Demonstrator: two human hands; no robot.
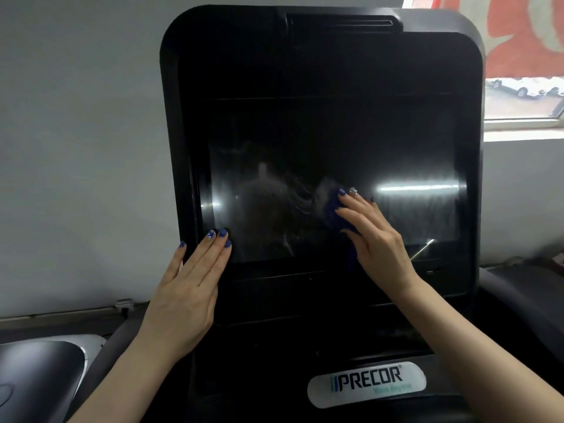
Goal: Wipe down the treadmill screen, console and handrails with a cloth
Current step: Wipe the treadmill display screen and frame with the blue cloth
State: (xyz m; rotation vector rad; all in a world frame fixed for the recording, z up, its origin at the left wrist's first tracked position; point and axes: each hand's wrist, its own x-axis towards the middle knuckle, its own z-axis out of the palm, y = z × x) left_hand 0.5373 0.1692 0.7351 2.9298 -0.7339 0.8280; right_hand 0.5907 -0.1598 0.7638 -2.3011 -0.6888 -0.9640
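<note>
The treadmill's dark screen [305, 166] fills the middle of the view, set in a black console housing [320, 56]; it shows smears and light reflections. My right hand [375, 239] lies flat on the lower right part of the screen, pressing a blue cloth [332, 215] against the glass; most of the cloth is hidden under the palm and fingers. My left hand [189, 288] rests flat on the lower left corner of the console frame, fingers together and pointing up, with nothing in it. No handrail is clearly visible.
A white PRECOR label [366, 384] sits on the console below the screen. Another machine's grey and black console [39, 370] stands at the lower left. A grey wall is behind on the left, and a window [525, 96] at the upper right.
</note>
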